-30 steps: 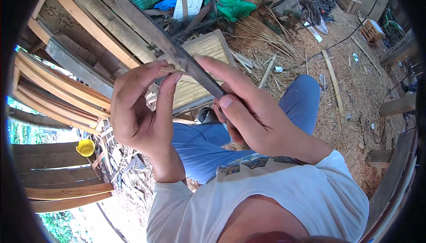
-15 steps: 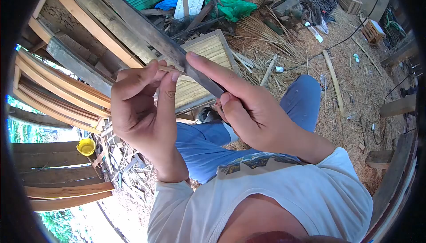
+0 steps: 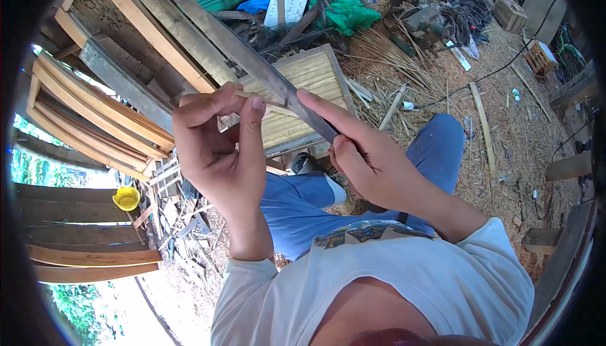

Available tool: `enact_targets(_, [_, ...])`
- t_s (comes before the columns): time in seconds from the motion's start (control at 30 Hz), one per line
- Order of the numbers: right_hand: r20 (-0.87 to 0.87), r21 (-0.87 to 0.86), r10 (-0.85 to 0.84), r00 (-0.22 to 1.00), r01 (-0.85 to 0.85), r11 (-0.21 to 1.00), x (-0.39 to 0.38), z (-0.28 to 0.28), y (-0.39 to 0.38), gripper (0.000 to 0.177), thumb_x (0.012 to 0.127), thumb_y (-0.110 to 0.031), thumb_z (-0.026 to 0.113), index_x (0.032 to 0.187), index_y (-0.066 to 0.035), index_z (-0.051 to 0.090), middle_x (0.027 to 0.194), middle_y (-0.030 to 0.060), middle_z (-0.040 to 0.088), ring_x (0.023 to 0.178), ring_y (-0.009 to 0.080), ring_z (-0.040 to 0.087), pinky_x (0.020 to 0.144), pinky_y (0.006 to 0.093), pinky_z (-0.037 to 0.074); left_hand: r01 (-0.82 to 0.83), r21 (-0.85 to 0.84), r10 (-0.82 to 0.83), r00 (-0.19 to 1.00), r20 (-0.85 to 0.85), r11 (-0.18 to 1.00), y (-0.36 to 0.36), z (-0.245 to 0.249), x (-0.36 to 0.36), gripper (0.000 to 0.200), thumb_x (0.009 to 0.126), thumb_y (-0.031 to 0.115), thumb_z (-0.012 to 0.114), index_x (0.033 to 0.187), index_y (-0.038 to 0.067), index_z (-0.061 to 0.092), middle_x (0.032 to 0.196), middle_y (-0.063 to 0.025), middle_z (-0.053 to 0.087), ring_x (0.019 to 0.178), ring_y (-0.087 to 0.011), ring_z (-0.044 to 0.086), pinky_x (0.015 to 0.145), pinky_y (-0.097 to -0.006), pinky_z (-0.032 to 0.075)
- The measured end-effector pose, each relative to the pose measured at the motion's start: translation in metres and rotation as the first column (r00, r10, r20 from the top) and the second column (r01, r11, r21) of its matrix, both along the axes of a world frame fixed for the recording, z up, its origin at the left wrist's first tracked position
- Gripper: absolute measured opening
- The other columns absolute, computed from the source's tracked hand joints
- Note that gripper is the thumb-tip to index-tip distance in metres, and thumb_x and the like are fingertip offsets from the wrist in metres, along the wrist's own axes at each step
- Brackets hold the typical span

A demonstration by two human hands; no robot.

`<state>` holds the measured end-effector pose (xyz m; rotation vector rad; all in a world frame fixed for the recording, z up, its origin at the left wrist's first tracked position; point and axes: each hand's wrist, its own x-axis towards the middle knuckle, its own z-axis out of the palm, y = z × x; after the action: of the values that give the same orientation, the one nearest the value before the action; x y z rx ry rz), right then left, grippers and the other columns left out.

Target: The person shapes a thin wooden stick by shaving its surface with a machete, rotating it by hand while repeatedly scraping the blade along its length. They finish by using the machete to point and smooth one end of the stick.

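My left hand [image 3: 224, 137] pinches a thin pale wooden stick [image 3: 278, 107] between thumb and fingers. The far end of the stick reaches the dark flat blade of a knife [image 3: 319, 122]. Closed around that knife is my right hand [image 3: 372, 163], with the index finger stretched along the blade and the thumb pressed near its base. The handle is hidden in the palm. Behind the blade a long grey beam [image 3: 221, 33] slants to the upper left, so where the blade tip ends is hard to make out.
A slatted wooden panel [image 3: 309, 77] lies beyond my hands. Curved timber pieces [image 3: 95, 115] stand at left, near a yellow bucket [image 3: 126, 199]. Thin sticks [image 3: 398, 59], a cable [image 3: 492, 77] and shavings cover the ground. Green sheeting [image 3: 347, 11] lies at the back.
Both hands, with the stick and knife, sit slightly farther right in view. The background has also shifted right and down. Both grips look the same.
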<state>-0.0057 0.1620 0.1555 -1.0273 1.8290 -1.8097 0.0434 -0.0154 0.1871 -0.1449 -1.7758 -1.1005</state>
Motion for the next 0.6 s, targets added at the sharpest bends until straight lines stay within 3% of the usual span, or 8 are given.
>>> enact_targets(0.1, [0.010, -0.066, 0.013, 1.000, -0.013, 0.998, 0.004, 0.006, -0.002, 0.065, 0.096, -0.003, 0.042, 0.158, -0.019, 0.034, 0.062, 0.0032, 0.047, 0.055, 0.0078, 0.043, 0.057, 0.0269, 0.042, 0.007, 0.002, -0.007, 1.000, -0.027, 1.000, -0.002, -0.001, -0.003, 0.030, 0.086, -0.014, 0.069, 0.109, -0.002, 0.055, 0.098, -0.0069, 0.053, 0.092, -0.0108, 0.063, 0.064, -0.0173, 0.058])
enact_targets(0.27, [0.061, -0.030, 0.037, 0.997, -0.036, 0.999, 0.006, 0.002, 0.002, 0.061, 0.098, 0.003, 0.034, 0.157, -0.010, 0.036, 0.124, 0.0016, 0.058, 0.070, 0.0028, 0.041, 0.066, 0.0216, 0.040, 0.005, -0.029, -0.005, 1.000, 0.007, 1.000, -0.002, 0.000, -0.001, 0.031, 0.086, -0.014, 0.069, 0.110, -0.001, 0.053, 0.099, -0.0067, 0.052, 0.091, -0.0102, 0.062, 0.063, -0.0166, 0.057])
enact_targets(0.47, [0.113, -0.096, 0.068, 0.991, -0.057, 0.994, 0.010, 0.007, 0.003, 0.061, 0.097, 0.004, 0.033, 0.156, -0.010, 0.036, 0.139, 0.0035, 0.053, 0.072, 0.0029, 0.043, 0.068, 0.0210, 0.041, 0.125, -0.014, -0.124, 0.992, 0.012, 0.992, 0.000, -0.001, 0.001, 0.034, 0.087, -0.015, 0.066, 0.111, 0.000, 0.047, 0.099, -0.0075, 0.051, 0.090, -0.0105, 0.061, 0.062, -0.0167, 0.057])
enact_targets(0.6, [-0.014, -0.090, 0.035, 0.999, -0.036, 0.995, 0.014, 0.004, 0.004, 0.063, 0.094, 0.006, 0.035, 0.156, -0.010, 0.037, 0.146, 0.0064, 0.051, 0.073, 0.0028, 0.046, 0.069, 0.0213, 0.042, 0.101, -0.055, -0.099, 0.994, 0.036, 0.993, -0.002, 0.002, 0.006, 0.033, 0.088, -0.014, 0.066, 0.111, 0.000, 0.046, 0.098, -0.0072, 0.050, 0.090, -0.0107, 0.060, 0.061, -0.0175, 0.056])
